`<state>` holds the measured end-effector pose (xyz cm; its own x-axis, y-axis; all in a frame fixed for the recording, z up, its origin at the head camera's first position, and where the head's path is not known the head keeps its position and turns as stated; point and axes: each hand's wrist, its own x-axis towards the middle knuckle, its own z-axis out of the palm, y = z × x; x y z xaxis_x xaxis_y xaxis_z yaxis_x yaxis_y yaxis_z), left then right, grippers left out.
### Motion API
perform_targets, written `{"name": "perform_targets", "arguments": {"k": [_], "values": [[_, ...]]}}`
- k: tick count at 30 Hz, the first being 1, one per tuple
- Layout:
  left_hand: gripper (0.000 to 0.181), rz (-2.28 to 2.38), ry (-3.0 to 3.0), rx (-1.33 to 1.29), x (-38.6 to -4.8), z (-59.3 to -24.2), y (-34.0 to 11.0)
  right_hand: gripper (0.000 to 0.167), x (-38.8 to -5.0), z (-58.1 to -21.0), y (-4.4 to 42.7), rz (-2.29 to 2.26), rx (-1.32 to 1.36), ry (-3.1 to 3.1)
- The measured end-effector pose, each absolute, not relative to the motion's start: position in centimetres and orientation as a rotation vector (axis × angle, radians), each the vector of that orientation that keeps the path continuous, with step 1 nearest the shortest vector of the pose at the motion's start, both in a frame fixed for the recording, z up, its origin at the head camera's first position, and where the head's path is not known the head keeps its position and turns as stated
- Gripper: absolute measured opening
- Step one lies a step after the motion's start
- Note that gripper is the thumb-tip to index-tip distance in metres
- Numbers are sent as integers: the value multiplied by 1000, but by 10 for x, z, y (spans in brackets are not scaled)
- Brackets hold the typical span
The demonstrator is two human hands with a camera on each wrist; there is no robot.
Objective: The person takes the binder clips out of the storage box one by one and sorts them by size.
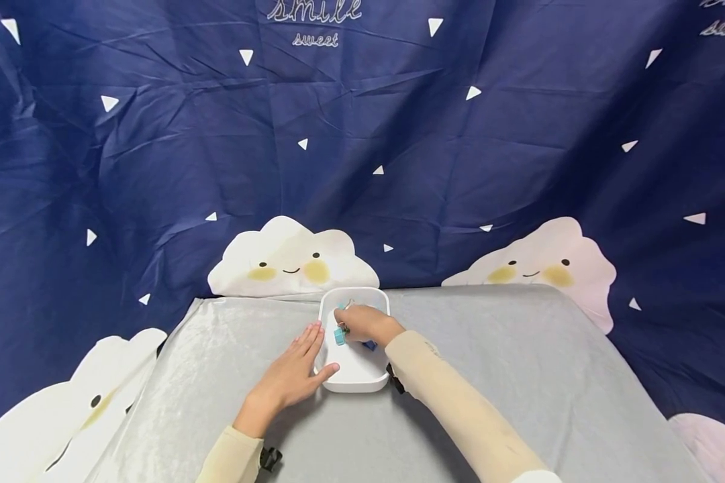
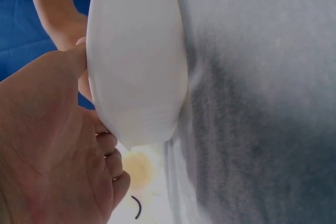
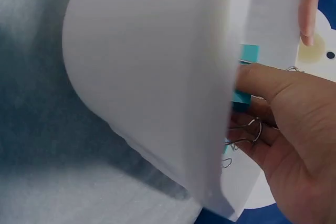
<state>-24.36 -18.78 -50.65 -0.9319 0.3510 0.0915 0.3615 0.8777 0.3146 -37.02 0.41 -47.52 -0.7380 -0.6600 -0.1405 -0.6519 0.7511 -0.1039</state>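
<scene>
White plastic tub (image 1: 355, 387) set on a grey-cloth-covered bench (image 1: 544, 382), just in front of a navy curtain (image 1: 368, 127) printed with clouds. Binder clips lie inside it: a teal clip (image 1: 339, 336) on the floor, left of centre, and a dark blue clip (image 1: 370, 345), half hidden. Right hand (image 1: 364, 323) is down in the tub, fingers curled in among the clips; right wrist view has wire handles (image 3: 260, 128) close against the fingers. Whether those fingers pinch a clip or merely touch it, cannot tell. Left hand (image 1: 293, 373) lies along the tub's left side, fingers straight and resting on the wall, thumb over the rim near the front corner; seems to steady it. The two hands are apart, the tub's left portion between them. Progress, by judgement: contact with the clips is made, work in hand and unfinished. No clip shows raised above the rim, so lifting any out, if intended, is not yet done. Number left uncertain; hand and wall hide part of the contents.
</scene>
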Motion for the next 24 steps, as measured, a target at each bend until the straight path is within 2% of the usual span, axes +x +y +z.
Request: {"name": "perform_targets", "arguments": {"k": [14, 24], "values": [[90, -522, -3007, -568, -245, -509, -188, 14, -376, -464, 18, -481, -1212, 2791], [90, -479, -3004, -582, -245, -509, -187, 9, -376, -455, 27, -617, -1219, 2815]]}}
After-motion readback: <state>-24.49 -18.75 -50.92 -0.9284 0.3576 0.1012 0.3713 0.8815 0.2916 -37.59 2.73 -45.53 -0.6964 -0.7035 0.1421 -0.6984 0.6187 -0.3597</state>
